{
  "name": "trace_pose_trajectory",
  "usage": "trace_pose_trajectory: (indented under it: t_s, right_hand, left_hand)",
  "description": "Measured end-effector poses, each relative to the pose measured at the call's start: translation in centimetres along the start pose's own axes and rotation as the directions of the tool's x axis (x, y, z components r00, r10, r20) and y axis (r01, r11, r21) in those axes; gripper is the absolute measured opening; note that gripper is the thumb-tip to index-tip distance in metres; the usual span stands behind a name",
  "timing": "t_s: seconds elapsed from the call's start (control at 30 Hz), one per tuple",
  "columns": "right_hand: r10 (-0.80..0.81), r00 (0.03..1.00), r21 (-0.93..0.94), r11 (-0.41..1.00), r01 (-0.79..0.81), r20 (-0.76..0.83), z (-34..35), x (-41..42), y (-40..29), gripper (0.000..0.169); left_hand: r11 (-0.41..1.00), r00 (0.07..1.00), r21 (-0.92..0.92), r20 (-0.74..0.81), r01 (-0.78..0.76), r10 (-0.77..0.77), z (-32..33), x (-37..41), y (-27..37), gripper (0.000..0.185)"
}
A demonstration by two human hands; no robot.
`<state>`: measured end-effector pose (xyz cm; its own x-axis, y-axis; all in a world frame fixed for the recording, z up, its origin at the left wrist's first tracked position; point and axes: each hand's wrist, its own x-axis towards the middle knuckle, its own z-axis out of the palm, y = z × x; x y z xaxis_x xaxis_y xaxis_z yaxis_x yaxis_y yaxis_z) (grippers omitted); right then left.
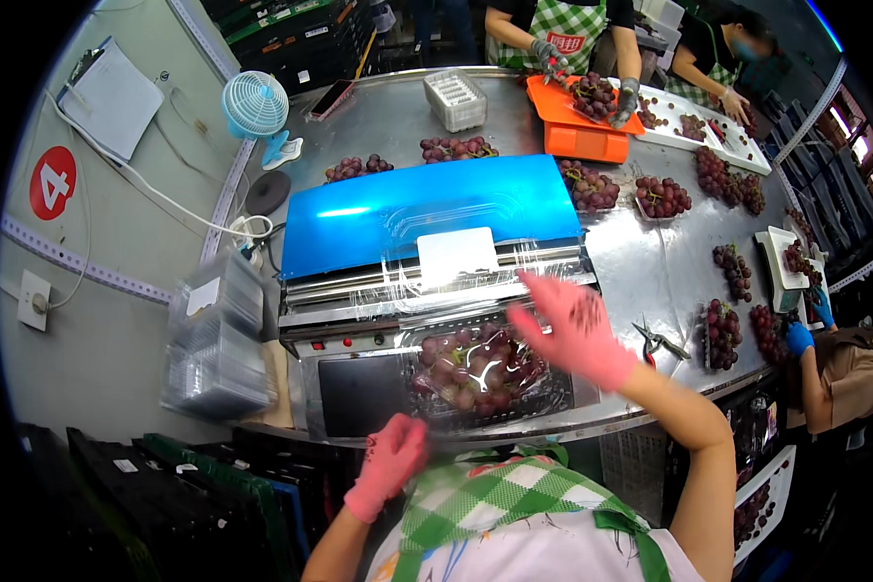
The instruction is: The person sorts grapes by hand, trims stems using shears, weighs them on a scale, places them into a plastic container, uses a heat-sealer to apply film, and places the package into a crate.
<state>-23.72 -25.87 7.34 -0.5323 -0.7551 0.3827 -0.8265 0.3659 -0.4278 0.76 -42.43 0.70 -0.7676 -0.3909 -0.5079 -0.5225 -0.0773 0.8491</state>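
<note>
A plastic tray of red grapes (480, 371) lies under clear film on the front of a film-wrapping machine (436, 314). My right hand (582, 331), in a pink glove, is above the tray's far right side, thumb and fingers apart, close to the film by the rollers. My left hand (389, 465), also in pink, is curled and blurred near the tray's front left corner; whether film is pinched in it cannot be told. A white card (457, 258) rests over the rollers below the blue cover (429, 207). The dark plate (364, 396) lies left of the tray.
Stacked clear trays (218, 356) and a small fan (256, 105) stand left. Pruning shears (658, 342) lie right, near several grape bunches (724, 331). Across the table a co-worker's gloved hand (626, 102) touches grapes on an orange scale (586, 142). Another person's blue gloves (800, 338) are far right.
</note>
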Motion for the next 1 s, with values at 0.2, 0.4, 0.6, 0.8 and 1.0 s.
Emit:
trace_pose_trajectory:
  t_s: [0.2, 0.4, 0.6, 0.8, 1.0]
  right_hand:
    - [0.69, 0.718, 0.755, 0.421, -0.503, 0.094, 2.1, 5.3, 5.9, 0.061]
    - [0.317, 0.78, 0.699, 0.347, -0.625, 0.54, -1.2, 1.6, 6.1, 0.046]
    - [0.091, 0.996, 0.048, 0.995, -0.092, 0.018, -0.7, -7.7, 1.4, 0.05]
    - [0.566, 0.574, 0.597, 0.171, -0.784, 0.592, 2.1, -15.2, 0.3, 0.023]
    - [0.606, 0.597, 0.728, 0.041, -0.684, 0.526, 4.7, -16.2, 0.1, 0.023]
  left_hand:
    - [0.944, 0.986, -0.297, 0.132, 0.141, -0.106, 0.6, 0.1, 0.9, 0.025]
    - [0.892, 0.984, -0.449, 0.175, 0.057, 0.025, 0.5, -0.4, 0.0, 0.04]
    - [0.963, 0.975, -0.268, 0.216, 0.004, 0.056, 0.3, -0.8, 0.2, 0.037]
    - [0.947, 0.959, -0.294, 0.279, 0.132, -0.047, -0.7, -0.3, 0.2, 0.033]
    - [0.97, 0.949, -0.2, 0.307, 0.137, -0.071, -0.8, 1.9, -0.1, 0.028]
